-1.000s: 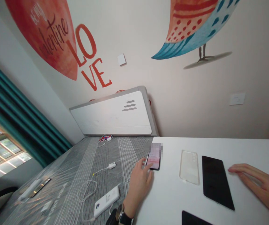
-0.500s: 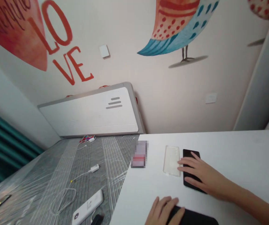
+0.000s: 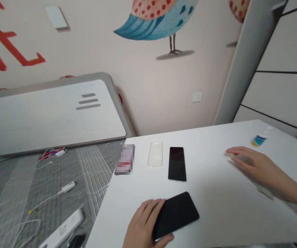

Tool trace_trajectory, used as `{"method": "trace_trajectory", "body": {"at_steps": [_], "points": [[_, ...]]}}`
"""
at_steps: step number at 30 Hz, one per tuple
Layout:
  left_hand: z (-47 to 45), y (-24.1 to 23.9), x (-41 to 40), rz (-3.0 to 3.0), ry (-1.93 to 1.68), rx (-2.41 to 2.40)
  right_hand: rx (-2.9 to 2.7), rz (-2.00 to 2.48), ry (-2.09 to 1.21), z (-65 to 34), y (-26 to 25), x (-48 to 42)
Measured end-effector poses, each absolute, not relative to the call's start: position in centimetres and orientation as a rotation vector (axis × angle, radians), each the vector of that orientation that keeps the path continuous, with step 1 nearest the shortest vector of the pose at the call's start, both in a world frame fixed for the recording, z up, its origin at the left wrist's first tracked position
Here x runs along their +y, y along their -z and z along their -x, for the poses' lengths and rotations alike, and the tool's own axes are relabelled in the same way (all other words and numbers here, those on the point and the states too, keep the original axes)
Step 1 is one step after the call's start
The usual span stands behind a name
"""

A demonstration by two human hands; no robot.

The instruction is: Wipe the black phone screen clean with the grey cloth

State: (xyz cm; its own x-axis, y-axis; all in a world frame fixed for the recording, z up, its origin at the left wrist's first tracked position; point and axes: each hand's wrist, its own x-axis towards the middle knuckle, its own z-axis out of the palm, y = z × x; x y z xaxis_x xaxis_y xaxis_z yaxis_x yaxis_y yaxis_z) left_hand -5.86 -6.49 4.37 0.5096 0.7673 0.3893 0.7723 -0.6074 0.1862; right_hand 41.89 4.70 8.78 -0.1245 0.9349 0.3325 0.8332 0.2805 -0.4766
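Observation:
My left hand [image 3: 144, 224] is closed on the left end of a black phone [image 3: 176, 215], fingers over its top edge and thumb along its lower edge. The phone lies slantwise at or just above the white table [image 3: 215, 220]. Behind it another black phone [image 3: 177, 163] lies flat, and left of that a clear phone case [image 3: 155, 154]. My right hand [image 3: 257, 168] is low over the right part of the table, index finger and thumb stretched out and apart. A pale, flat thing [image 3: 265, 193] shows partly under its wrist; I cannot make out its kind.
A small bottle with a blue and yellow label [image 3: 259, 139] stands beyond my right hand. A boxy item [image 3: 125, 160], blurred out, lies at the table's left edge. Left of the table, a grey bed [image 3: 86, 172] holds a white power bank [image 3: 62, 229] and a charging cable [image 3: 50, 196].
The view has swung right. My right hand has left the far black phone and moved right. My left hand has brought its phone farther into view.

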Motion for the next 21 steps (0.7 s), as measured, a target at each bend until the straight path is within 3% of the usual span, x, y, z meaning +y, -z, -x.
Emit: {"method": "trace_trajectory", "body": {"at_steps": [6,11,15,18,21], "points": [[4.2,-4.9,-5.8,2.674,0.795,-1.305,-1.838,1.745,-0.104,-47.7,-5.2,-0.1],[4.7,-6.0,-6.5,2.75,0.82,-1.377,-1.84,1.643,-0.092,-46.0,-6.3,0.1],[4.1,-5.9,-8.1,2.744,0.841,-1.579,-1.882,1.448,-0.193,-38.9,-8.1,-1.4],[2.7,-5.7,-9.2,2.706,0.869,-1.83,-2.201,1.084,-0.476,-30.1,-7.9,-3.7],[1.8,-5.4,-9.6,2.668,0.931,-1.982,-2.501,0.886,-0.376,-23.1,-7.3,-6.2]]}}
